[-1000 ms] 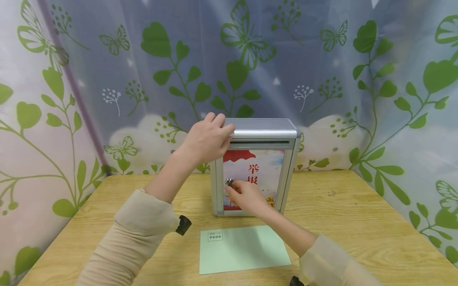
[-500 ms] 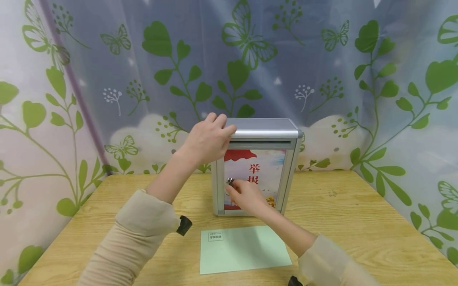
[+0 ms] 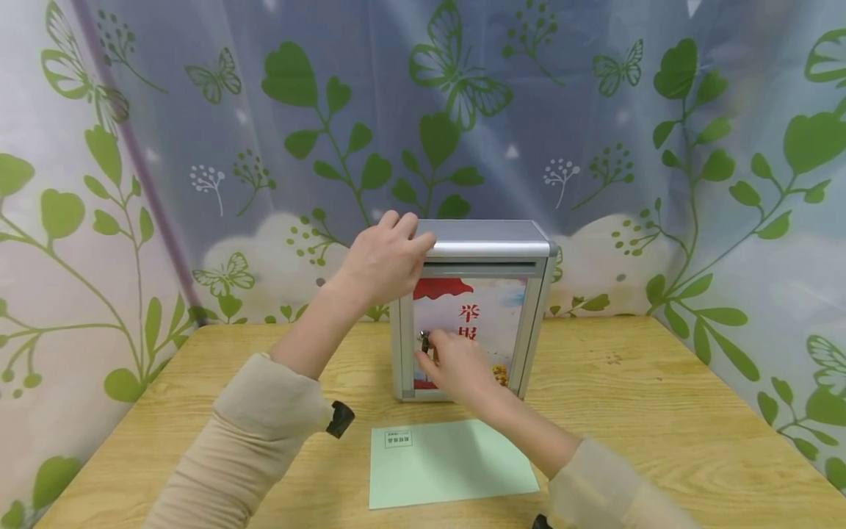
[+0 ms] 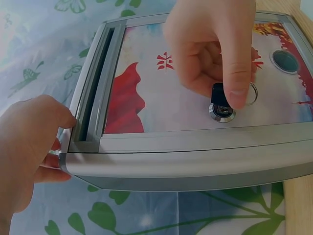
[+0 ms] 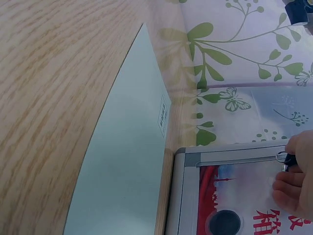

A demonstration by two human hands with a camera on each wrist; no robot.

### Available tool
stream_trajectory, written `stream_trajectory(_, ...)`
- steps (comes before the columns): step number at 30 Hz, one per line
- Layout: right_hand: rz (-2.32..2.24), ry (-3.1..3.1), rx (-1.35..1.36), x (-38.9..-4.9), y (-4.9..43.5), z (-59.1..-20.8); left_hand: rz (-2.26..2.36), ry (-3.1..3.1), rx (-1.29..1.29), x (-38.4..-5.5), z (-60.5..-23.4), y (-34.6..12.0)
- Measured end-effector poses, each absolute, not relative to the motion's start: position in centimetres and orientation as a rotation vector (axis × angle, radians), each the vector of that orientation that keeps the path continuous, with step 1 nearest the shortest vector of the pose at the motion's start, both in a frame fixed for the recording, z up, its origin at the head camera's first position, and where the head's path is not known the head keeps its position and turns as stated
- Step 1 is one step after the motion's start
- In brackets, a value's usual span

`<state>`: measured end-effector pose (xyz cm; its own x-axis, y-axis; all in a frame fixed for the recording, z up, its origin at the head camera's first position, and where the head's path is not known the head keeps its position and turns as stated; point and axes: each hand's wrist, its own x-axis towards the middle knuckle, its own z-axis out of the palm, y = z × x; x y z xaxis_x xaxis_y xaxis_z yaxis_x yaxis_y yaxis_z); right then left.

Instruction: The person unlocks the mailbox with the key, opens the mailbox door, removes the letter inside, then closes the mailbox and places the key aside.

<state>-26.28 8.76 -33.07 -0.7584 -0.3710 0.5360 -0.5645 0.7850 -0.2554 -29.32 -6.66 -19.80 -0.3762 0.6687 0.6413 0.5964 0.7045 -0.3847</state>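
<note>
A silver metal suggestion box (image 3: 542, 294) with a slot near its top and a printed front panel stands upright on the table. My left hand (image 3: 386, 253) grips its upper left corner; in the left wrist view the thumb lies on the front edge by the slot (image 4: 95, 83). My right hand (image 3: 465, 367) is at the front panel, pinching a black-headed key (image 4: 218, 94) between thumb and finger. The key sits at the round lock (image 4: 222, 113), and a thin metal ring (image 4: 253, 93) hangs from it. The box's front is shut.
A pale green envelope (image 3: 449, 470) with a small printed frame lies flat in front of the box, under my right forearm. The wooden table (image 3: 661, 411) reaches back to a leaf-patterned curtain (image 3: 330, 169). A round dark window (image 4: 285, 61) shows low on the panel.
My right hand has twisted at the lock, and the key's black head now points more downward. The left hand keeps its place on the box's corner. The envelope has not moved.
</note>
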Motion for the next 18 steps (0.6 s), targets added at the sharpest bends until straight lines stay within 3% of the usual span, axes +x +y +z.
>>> stream_trajectory(18, 0.066, -2.179, 0.747, -26.38, 8.83, -33.39, 0.220, -2.197, -0.961, -28.84, -19.19, -6.39)
